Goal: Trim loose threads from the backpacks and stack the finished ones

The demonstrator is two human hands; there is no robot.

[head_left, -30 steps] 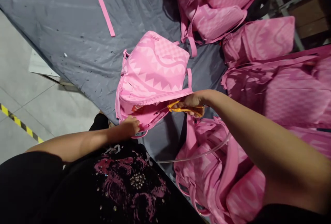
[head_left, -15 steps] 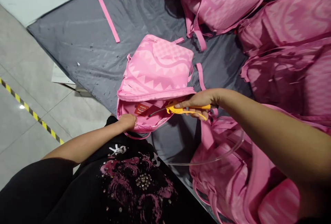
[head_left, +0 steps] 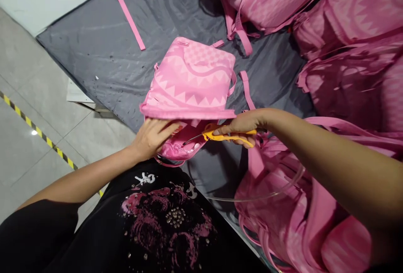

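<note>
A pink backpack [head_left: 195, 75] with a zigzag tooth pattern lies on the grey cloth, its unzipped mouth facing me. My left hand [head_left: 154, 136] is at the left of that opening, fingers stretched into it beneath the raised zip edge; some fingertips are hidden inside. In my right hand [head_left: 242, 128] is a yellow air blow gun [head_left: 215, 132], gripped around its handle and lever. Its thin dark nozzle points left into the bag, over the crumpled pink lining [head_left: 176, 149].
Pink backpacks are heaped at the right [head_left: 283, 197] and at the upper right [head_left: 270, 4]. A clear hose [head_left: 258, 198] runs below my right forearm. The grey cloth [head_left: 103, 42] ends diagonally at the left, above a tiled floor with yellow-black tape [head_left: 44, 136].
My left hand has shifted from the bag's near lower edge up into the opening, its fingers now extended. The red label inside is now mostly covered. My right hand and the blow gun stay nearly in place.
</note>
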